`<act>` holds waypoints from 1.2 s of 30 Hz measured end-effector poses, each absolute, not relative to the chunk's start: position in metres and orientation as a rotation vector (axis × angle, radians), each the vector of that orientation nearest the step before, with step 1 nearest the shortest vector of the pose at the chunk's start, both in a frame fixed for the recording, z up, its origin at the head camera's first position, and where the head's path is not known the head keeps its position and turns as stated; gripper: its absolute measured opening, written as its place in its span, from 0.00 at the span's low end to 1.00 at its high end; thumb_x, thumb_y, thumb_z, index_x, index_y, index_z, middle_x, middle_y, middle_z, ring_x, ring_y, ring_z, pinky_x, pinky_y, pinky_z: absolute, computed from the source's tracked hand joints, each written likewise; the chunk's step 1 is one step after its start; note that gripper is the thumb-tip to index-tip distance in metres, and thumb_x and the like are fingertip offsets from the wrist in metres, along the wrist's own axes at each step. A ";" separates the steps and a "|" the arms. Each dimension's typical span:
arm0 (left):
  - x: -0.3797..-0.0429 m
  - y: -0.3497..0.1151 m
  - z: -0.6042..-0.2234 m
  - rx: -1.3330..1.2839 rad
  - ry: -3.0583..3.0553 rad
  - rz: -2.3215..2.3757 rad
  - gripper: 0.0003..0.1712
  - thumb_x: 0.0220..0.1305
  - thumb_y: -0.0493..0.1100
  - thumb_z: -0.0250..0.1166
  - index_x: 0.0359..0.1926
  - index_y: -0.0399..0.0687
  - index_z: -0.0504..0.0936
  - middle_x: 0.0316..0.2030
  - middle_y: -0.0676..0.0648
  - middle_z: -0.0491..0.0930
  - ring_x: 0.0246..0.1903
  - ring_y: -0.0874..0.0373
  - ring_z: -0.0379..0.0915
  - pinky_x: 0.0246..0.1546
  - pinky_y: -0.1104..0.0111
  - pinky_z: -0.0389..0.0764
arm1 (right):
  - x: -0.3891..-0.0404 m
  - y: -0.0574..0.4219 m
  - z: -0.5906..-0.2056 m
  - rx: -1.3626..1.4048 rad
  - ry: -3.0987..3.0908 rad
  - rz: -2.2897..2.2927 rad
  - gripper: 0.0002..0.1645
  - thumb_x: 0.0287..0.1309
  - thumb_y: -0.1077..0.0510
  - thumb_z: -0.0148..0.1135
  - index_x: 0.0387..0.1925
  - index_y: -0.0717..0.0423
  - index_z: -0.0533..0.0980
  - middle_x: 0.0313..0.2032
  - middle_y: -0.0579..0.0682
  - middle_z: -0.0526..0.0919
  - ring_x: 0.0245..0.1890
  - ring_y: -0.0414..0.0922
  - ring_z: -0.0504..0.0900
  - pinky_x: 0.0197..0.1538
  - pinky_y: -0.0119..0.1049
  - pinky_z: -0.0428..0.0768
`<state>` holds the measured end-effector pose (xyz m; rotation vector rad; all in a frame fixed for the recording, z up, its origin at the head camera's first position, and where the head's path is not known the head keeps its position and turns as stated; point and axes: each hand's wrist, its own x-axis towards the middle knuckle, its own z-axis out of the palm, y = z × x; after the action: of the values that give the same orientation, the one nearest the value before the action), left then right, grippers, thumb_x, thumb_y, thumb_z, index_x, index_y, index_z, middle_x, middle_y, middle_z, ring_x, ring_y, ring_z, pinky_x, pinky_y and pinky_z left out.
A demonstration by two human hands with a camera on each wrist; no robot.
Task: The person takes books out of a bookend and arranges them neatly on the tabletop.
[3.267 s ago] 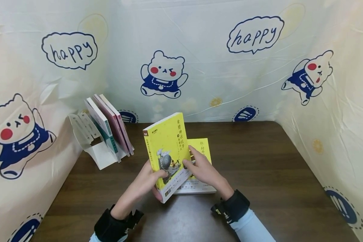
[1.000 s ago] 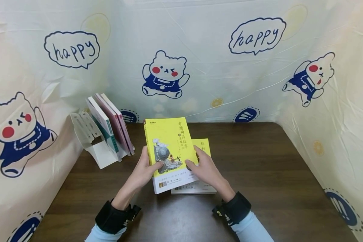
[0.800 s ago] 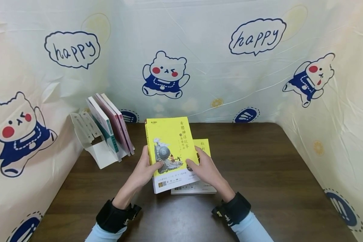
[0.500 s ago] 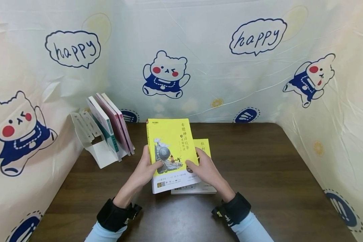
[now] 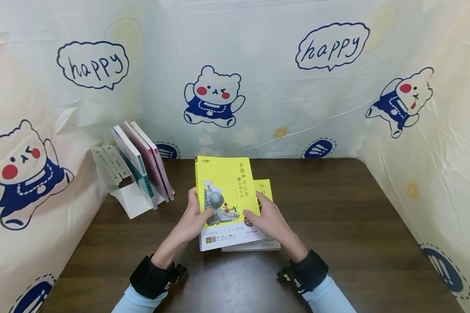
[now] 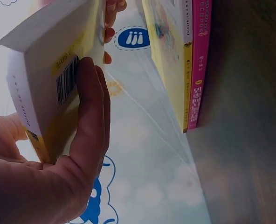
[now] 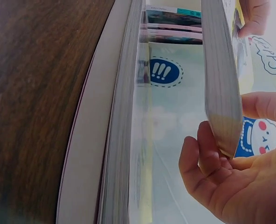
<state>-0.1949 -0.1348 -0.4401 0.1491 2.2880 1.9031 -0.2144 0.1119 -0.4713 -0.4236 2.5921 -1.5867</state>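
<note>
A yellow paperback book [image 5: 227, 191] with a white band along its bottom is held front cover up in both hands. My left hand [image 5: 189, 219] grips its spine side, thumb on the cover; the left wrist view shows fingers spread under the barcoded back [image 6: 65, 79]. On the opposite side, my right hand [image 5: 274, 221] pinches the page edge, with its thumb on the cover. Below and to the right lies another yellow book [image 5: 264, 187], partly hidden by the held one. Under that one, the left wrist view shows a pink-spined book [image 6: 201, 70]. A gap separates the held book from this stack.
At the back left of the dark wooden table [image 5: 328, 208], a white book stand [image 5: 135, 204] holds several upright books [image 5: 145, 161], leaning. Its left part has open slots. A printed curtain [image 5: 274, 87] surrounds the table at the back and sides.
Earlier the held book was tilted, its left side turned toward the camera; it now lies flatter and straighter. In the last half second, both hands have shifted it slightly right over the stack.
</note>
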 end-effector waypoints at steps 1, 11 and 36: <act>-0.195 -0.135 -0.440 0.141 2.294 1.897 0.39 0.73 0.29 0.52 0.75 0.52 0.43 0.60 0.31 0.73 0.47 0.43 0.84 0.46 0.57 0.82 | -0.214 0.112 -0.471 -0.422 2.589 -1.590 0.36 0.69 0.54 0.68 0.75 0.51 0.68 0.49 0.43 0.83 0.44 0.42 0.82 0.51 0.44 0.78; -0.198 -0.139 -0.435 0.081 2.304 1.851 0.44 0.71 0.30 0.51 0.81 0.49 0.43 0.61 0.32 0.71 0.48 0.44 0.82 0.44 0.58 0.82 | -0.214 0.114 -0.475 -0.397 2.608 -1.583 0.37 0.69 0.52 0.68 0.75 0.51 0.68 0.51 0.44 0.83 0.44 0.41 0.81 0.52 0.45 0.77; -0.202 -0.143 -0.435 0.081 2.427 1.656 0.43 0.73 0.31 0.57 0.84 0.46 0.52 0.56 0.35 0.62 0.43 0.44 0.76 0.32 0.54 0.84 | -0.214 0.124 -0.479 -0.326 2.616 -1.534 0.41 0.69 0.53 0.68 0.78 0.57 0.64 0.51 0.47 0.84 0.43 0.41 0.83 0.50 0.42 0.79</act>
<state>-0.2020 -0.1425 -0.4355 0.0806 2.4269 1.6563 -0.2138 0.1244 -0.4788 -0.3264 2.6155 -1.5341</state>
